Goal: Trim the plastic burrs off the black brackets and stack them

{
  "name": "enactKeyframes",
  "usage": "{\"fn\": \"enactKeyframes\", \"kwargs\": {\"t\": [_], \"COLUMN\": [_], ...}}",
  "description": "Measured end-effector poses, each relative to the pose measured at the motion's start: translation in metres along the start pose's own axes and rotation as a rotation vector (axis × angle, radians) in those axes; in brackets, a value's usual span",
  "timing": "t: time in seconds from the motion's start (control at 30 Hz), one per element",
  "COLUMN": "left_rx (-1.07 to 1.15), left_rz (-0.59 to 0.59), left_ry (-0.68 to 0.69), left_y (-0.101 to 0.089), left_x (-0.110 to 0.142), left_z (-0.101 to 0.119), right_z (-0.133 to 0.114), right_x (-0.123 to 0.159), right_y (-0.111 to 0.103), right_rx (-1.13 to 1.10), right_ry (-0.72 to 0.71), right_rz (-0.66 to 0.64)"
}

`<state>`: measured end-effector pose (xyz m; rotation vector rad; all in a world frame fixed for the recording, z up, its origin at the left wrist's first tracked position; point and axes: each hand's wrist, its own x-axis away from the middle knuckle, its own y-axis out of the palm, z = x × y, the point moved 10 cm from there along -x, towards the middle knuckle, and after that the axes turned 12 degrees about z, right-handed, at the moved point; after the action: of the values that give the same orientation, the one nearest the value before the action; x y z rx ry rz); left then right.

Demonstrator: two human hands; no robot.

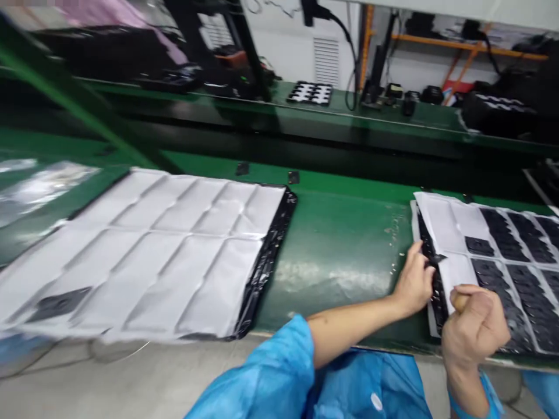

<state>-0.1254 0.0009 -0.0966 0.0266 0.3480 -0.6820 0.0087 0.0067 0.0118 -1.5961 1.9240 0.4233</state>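
At the left edge of the right-hand tray, my left hand (pixel 414 280) pinches a small flat black part (pixel 437 258) between thumb and fingers. My right hand (pixel 475 329) is closed in a fist over the tray's near left corner. A yellowish rounded end (pixel 459 301) shows at its thumb side; the rest is hidden in the fingers. This white-lined tray (pixel 449 224) has rows of black parts (pixel 504 235) in its compartments. One single black part (pixel 479 246) lies in a compartment close to my hands.
A white-lined tray stack (pixel 174 233) with one black piece (pixel 61 304) stands on the green bench (pixel 336 256) to the left. Two small black parts (pixel 293 177) lie behind it. Clear plastic (pixel 48 183) is at far left. A slanted green post (pixel 87 105) crosses the view.
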Motion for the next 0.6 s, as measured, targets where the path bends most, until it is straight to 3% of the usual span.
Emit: {"fn": "enactKeyframes", "kwargs": {"t": [0.07,0.13,0.2,0.27,0.33,0.43,0.53,0.6], "left_rx": [0.0,-0.035,-0.212,-0.3,-0.312,-0.29,-0.268,-0.271], "left_rz": [0.056,0.128,0.235,0.254,0.218,0.115,0.007,-0.038], "left_ry": [-0.033,-0.059,-0.055,-0.051,-0.036,0.007,0.044,0.047], "left_y": [-0.033,-0.085,-0.138,-0.162,-0.152,-0.099,-0.055,-0.048], "left_x": [0.003,0.004,-0.005,-0.022,-0.043,-0.058,-0.043,-0.031], "left_z": [-0.005,-0.014,-0.023,-0.032,-0.04,-0.041,-0.029,-0.022], "right_z": [0.001,0.002,0.0,-0.004,-0.008,-0.003,0.017,0.029], "right_x": [0.005,0.017,0.037,0.065,0.096,0.131,0.13,0.123], "right_y": [-0.002,0.004,0.014,0.023,0.031,0.038,0.029,0.018], "right_rx": [-0.075,-0.13,-0.125,-0.111,-0.11,-0.071,0.054,0.133], "right_ry": [0.056,0.085,0.054,-0.015,-0.078,-0.113,-0.079,-0.054], "right_rz": [-0.018,-0.129,-0.289,-0.451,-0.604,-0.778,-0.735,-0.662]}}
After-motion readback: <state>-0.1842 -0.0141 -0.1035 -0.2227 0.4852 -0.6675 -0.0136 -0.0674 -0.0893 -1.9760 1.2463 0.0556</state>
